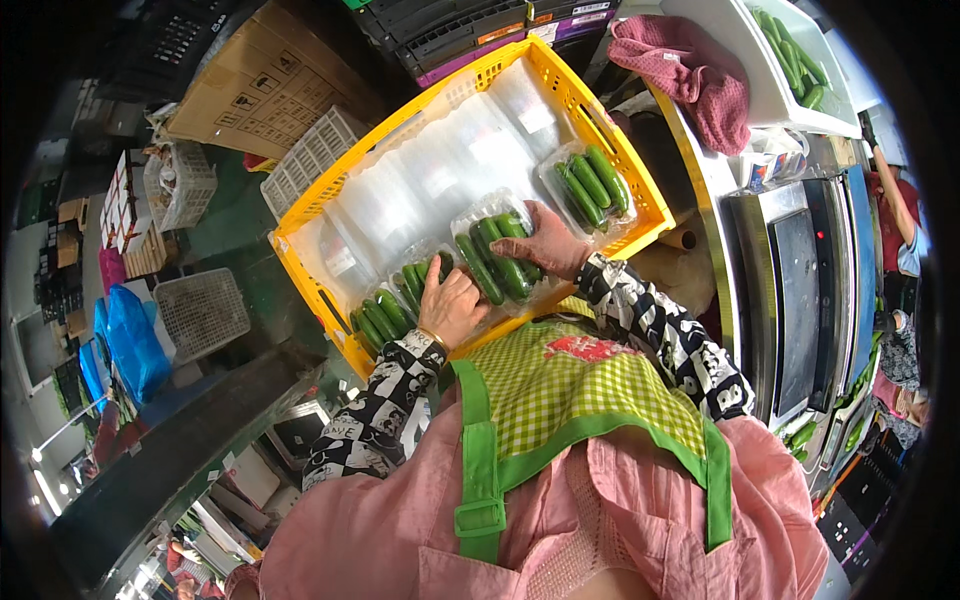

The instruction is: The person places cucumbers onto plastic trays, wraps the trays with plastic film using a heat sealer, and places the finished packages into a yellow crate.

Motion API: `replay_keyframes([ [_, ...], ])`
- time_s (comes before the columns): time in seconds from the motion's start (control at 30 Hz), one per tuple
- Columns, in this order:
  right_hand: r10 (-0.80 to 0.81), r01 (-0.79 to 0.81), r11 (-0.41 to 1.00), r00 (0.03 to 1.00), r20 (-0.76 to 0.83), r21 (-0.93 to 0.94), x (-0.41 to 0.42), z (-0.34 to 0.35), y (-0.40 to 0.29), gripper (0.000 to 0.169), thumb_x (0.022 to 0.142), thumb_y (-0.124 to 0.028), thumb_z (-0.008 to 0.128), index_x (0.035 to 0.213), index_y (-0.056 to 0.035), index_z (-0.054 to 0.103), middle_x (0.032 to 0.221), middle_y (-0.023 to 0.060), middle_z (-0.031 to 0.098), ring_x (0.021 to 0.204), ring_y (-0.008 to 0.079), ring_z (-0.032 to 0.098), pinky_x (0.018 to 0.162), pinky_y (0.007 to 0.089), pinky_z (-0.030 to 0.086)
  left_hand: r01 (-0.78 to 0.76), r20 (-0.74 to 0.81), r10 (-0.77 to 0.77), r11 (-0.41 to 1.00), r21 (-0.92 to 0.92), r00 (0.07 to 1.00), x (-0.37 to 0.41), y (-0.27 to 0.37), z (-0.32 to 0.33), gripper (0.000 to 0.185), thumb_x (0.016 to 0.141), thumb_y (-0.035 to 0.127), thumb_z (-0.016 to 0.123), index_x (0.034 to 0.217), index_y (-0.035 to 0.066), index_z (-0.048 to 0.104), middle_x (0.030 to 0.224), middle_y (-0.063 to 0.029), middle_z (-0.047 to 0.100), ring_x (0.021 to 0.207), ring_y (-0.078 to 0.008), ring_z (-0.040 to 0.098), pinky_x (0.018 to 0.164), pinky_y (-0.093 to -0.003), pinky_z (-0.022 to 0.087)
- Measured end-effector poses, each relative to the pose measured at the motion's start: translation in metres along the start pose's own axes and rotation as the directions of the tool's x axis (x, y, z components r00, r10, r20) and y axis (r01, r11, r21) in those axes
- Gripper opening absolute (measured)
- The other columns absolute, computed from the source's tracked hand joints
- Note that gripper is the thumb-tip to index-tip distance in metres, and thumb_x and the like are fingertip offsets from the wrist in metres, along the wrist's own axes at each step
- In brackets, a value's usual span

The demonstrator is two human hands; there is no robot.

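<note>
Inside a yellow plastic crate [661,214] in front of me are clear plastic packs of small cucumbers. My right hand [551,244], in a pinkish glove, grips a cucumber pack [495,255] from its right side, thumb over the top. My bare left hand [454,306] lies between that pack and a second cucumber pack [411,283], its index finger reaching onto the second one. Further left sits a third cucumber pack [381,319]. Right of my gloved hand another cucumber pack [589,186] rests in the crate corner. Behind them lies a row of shiny wrapped packs [442,161], contents unclear through the glare.
A cardboard box [262,82] and a white plastic basket [315,154] stand beyond the crate's left side. Stacked black crates [450,30] are behind it. To the right are a pink cloth [686,75], a white bin [765,112] holding cucumbers, and a metal-framed machine [802,300].
</note>
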State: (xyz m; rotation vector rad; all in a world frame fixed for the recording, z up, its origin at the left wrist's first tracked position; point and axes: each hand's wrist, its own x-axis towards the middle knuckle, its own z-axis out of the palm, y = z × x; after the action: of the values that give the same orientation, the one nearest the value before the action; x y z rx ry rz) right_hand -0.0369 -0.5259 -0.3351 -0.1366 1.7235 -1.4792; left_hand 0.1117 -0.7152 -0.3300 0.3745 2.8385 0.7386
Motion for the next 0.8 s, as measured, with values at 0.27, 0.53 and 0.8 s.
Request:
replay_keyframes([
  [0.27,-0.054,0.051,0.997,0.998,-0.041,-0.062,0.005,0.001,0.008,0.072,0.076,-0.021,0.089,0.131,0.003,0.048,0.122,0.0115,0.062,0.113,0.018,0.057,0.1,0.033,0.047,-0.052,-0.182,0.046,0.998,-0.025,0.982,-0.003,-0.003,0.001,0.024,0.081,0.024,0.075,0.091,0.007,0.062,0.1,-0.0068,0.059,0.114,-0.0252,0.055,0.112,-0.0644,0.024],
  [0.53,0.021,-0.045,0.969,0.994,-0.103,-0.243,0.019,0.003,0.027,0.105,0.068,-0.044,0.089,0.141,0.0107,0.038,0.137,0.0293,0.053,0.128,0.0346,0.052,0.11,0.0385,0.04,0.022,-0.081,-0.03,0.994,-0.105,0.996,-0.001,-0.006,0.0,0.03,0.08,0.028,0.076,0.092,0.004,0.061,0.109,-0.0117,0.055,0.122,-0.0314,0.047,0.115,-0.0558,0.026],
  [0.8,0.136,-0.139,0.924,0.99,-0.034,-0.357,0.019,0.003,0.026,0.108,0.072,-0.051,0.085,0.144,0.0098,0.032,0.137,0.0324,0.051,0.128,0.0373,0.052,0.109,0.0396,0.04,-0.005,-0.146,-0.02,0.986,-0.164,0.989,-0.007,-0.012,0.006,0.04,0.08,0.023,0.074,0.109,0.002,0.056,0.114,-0.0155,0.054,0.122,-0.0352,0.048,0.115,-0.0565,0.025],
])
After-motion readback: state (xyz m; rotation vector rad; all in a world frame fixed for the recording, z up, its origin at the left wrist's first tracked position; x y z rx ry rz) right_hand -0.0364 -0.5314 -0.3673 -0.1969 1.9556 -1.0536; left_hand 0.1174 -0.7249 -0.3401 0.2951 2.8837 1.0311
